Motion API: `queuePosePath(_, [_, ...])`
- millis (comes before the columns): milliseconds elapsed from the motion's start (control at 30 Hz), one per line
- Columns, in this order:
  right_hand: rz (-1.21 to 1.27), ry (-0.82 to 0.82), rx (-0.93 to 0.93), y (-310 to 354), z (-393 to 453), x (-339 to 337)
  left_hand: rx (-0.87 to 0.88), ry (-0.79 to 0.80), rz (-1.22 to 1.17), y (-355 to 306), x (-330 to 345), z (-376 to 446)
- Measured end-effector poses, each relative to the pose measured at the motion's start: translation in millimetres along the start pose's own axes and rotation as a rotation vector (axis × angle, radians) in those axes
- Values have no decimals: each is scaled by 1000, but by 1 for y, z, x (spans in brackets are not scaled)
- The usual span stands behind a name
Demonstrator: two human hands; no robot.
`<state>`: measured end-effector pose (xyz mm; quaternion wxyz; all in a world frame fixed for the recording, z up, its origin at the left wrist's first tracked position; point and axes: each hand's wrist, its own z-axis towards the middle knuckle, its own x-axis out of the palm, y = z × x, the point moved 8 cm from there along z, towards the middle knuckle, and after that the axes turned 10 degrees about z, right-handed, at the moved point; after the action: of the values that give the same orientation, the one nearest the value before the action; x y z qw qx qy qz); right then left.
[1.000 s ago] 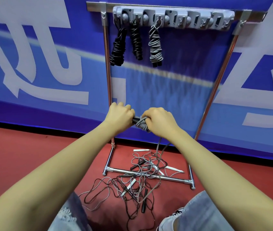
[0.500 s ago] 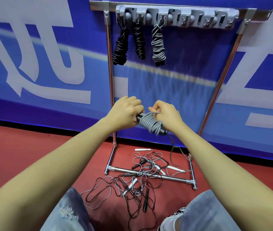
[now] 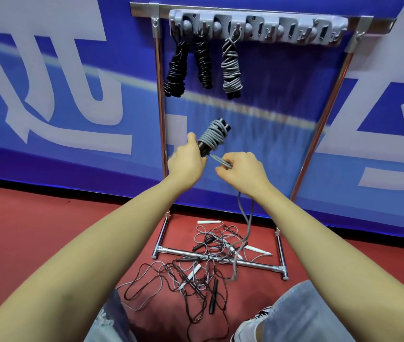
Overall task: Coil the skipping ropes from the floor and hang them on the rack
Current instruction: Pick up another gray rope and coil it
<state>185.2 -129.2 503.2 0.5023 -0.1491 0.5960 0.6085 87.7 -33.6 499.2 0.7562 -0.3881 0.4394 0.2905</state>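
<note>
The left hand (image 3: pixel 188 164) is clenched around the lower ends of two black handles (image 3: pixel 221 124) held together and tilted up to the right, with a grey skipping rope (image 3: pixel 212 135) wound in tight turns around their middle. The right hand (image 3: pixel 241 172), just beside the left and a little lower, pinches a short doubled stretch of that same grey cord (image 3: pixel 220 161) between curled fingers; from below this hand the loose rest of the cord (image 3: pixel 246 218) hangs down to the red floor (image 3: pixel 35 233), ending among the other ropes. The rack (image 3: pixel 324 119) stands against a blue banner wall (image 3: pixel 48 70), a metal frame with a grey hook strip (image 3: pixel 257 28) across its top. The strip holds three coiled bundles at its left end: a black bundle (image 3: pixel 176 72) farthest left, a second black bundle (image 3: pixel 203 65) next to it, and a grey bundle (image 3: pixel 231 70) to their right with black handle ends at its bottom. The hooks to the right of these carry nothing. On the floor, a tangle of uncoiled ropes (image 3: pixel 196 275) lies over and around the rack's base bar (image 3: pixel 220 257), thin black and grey cords mixed with white handles (image 3: pixel 208 222) and black handles. Denim-clad knees and a sneaker (image 3: pixel 250 324) show at the bottom edge
</note>
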Motion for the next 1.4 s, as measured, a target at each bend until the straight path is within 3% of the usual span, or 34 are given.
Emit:
queuePosePath(167, [-130, 46, -112, 16, -7, 6, 98, 56, 418, 7, 10, 4])
queuePosePath(400, [-438, 46, -348, 34, -6, 11, 542, 184, 921, -7, 34, -17])
queuePosePath(500, [-252, -12, -214, 20, 3, 8, 721, 213, 919, -8, 42, -30])
queuePosePath(633, [49, -61, 24, -6, 10, 8, 968, 24, 807, -15, 37, -43])
queuePosePath(733, [54, -42, 99, -16, 12, 12, 1094, -117, 772, -19, 32, -57])
queuePosePath(833, [87, -25, 139, -22, 13, 14, 1136, -299, 573, -19, 13, -59])
queuePosePath(933, [150, -39, 143, -24, 14, 12, 1094, -384, 299, -20, -6, -58])
queuePosePath(1000, [151, -50, 152, -27, 11, 9, 981, -333, 123, -20, -18, -53])
queuePosePath(1133, [27, -17, 151, -24, 2, 12, 404, -47, -333, -9, -21, -37])
queuePosePath(1200, [-60, -13, 101, -18, -3, 15, 174, 2, -564, -10, -19, -37])
queuePosePath(1300, [-111, 15, 31, -13, -12, 17, -30, 10, -648, -8, -9, -35])
queuePosePath(1400, [-184, 110, -5, -15, -25, 24, -70, 73, -528, -2, 14, -37])
